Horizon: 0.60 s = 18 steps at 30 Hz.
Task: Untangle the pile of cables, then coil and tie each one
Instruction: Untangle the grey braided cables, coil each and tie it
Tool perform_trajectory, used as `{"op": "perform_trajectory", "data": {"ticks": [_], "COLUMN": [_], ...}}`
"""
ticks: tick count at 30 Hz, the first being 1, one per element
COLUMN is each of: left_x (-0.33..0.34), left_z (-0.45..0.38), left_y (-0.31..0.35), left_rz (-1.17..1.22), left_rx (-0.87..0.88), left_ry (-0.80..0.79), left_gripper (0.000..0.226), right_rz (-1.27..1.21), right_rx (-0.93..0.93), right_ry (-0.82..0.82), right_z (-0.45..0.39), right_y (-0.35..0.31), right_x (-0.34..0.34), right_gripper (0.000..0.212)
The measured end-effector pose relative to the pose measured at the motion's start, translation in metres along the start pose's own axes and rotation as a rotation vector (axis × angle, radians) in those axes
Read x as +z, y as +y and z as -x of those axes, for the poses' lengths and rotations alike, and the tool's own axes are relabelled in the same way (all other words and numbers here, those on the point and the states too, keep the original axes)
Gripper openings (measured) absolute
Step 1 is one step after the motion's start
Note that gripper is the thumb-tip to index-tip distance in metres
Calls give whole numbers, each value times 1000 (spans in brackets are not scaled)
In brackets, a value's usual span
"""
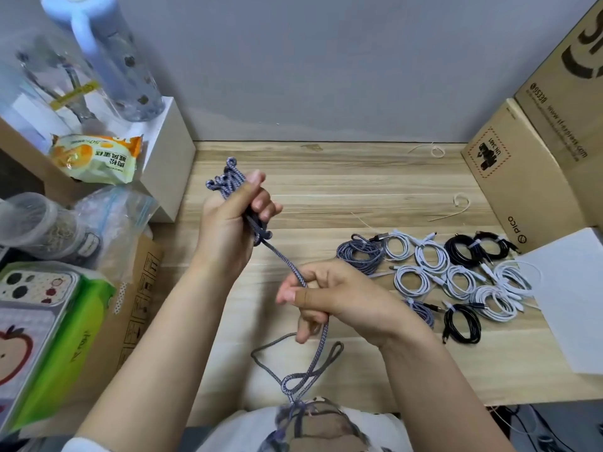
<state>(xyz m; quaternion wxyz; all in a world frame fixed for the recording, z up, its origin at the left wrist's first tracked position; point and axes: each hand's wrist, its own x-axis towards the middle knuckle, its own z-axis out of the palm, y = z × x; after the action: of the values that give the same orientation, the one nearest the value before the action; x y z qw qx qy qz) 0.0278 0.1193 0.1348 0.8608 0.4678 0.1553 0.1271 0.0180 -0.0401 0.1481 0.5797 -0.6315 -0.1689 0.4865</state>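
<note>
A person's left hand point(233, 220) was raised above a wooden bench point(326, 177), its grip clamped around a bundle of folded loops of a grey braided cable point(284, 259). From the bottom of that grip the cable ran down to the right hand point(326, 296), whose fingers were curled around it, thumb pressing it in place. Below the right grip the loose tail hung in slack loops toward the person's lap.

The cable looked light, soft and floppy, with a woven cover that should not slip much; it would likely be best held pinched close to the coil, feeding slack a little at a time.

To the right of the right grip lay finished coils point(456, 278), white, black and grey, each tied. Cardboard boxes point(522, 177) stood farther right, against a plain grey wall. Left of the left grip sat snack packets, jars and a bottle.
</note>
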Motion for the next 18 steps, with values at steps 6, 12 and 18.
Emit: {"op": "perform_trajectory", "data": {"ticks": [6,12,18], "left_x": [-8,-13,-16], "left_z": [0,-2,9], "left_y": [-19,-25,-16], "left_rz": [-678,-940,-933], "left_rx": [245,132,-454], "left_ry": [-125,-298,-746], "left_gripper": [8,40,93], "right_rz": [-348,315,600], "right_rx": [68,-129,-413], "right_ry": [92,375,680], "right_z": [-5,-1,6], "right_y": [3,5,-9], "right_x": [8,2,-13], "right_gripper": [33,31,48]}}
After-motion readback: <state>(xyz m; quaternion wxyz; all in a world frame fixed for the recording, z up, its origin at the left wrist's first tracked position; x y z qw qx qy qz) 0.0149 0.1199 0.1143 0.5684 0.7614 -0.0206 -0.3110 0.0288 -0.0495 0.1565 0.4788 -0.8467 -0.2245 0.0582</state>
